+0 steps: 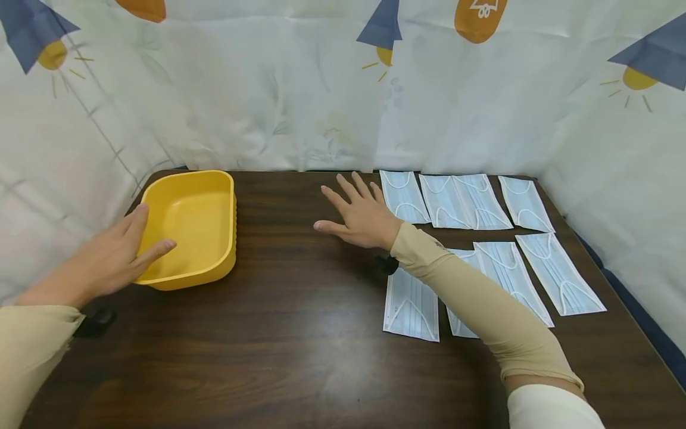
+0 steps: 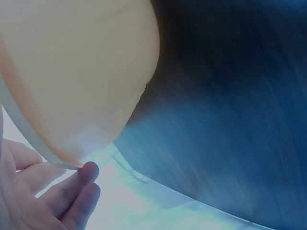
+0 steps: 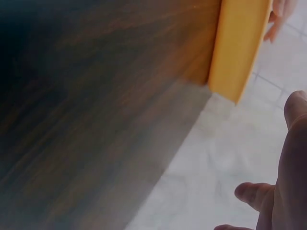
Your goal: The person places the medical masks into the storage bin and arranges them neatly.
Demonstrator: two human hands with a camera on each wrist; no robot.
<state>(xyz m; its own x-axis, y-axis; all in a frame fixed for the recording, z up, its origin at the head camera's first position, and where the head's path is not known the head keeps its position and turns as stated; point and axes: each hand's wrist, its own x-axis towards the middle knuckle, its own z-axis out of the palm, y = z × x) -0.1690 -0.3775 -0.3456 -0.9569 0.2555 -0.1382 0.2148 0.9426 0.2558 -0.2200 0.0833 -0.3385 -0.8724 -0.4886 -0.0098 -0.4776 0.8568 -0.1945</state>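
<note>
A yellow plastic basin (image 1: 187, 220) stands on the left of the table. My left hand (image 1: 118, 253) grips its left rim, thumb over the inner side and fingers along the outside. In the left wrist view the basin (image 2: 81, 72) looks washed out, and fingertips (image 2: 88, 172) reach its rim. My right hand (image 1: 364, 214) is over the table with fingers spread, holding nothing. Close behind it begin two rows of light blue face masks with white ear loops, such as a back-row mask (image 1: 404, 193) and a front-row mask (image 1: 412, 307). My right forearm hides parts of the front row.
The dark wooden table (image 1: 278, 351) ends at the back against a pale printed curtain (image 1: 257, 89), which also hangs along both sides. Another mask (image 1: 560, 274) lies near the table's right edge.
</note>
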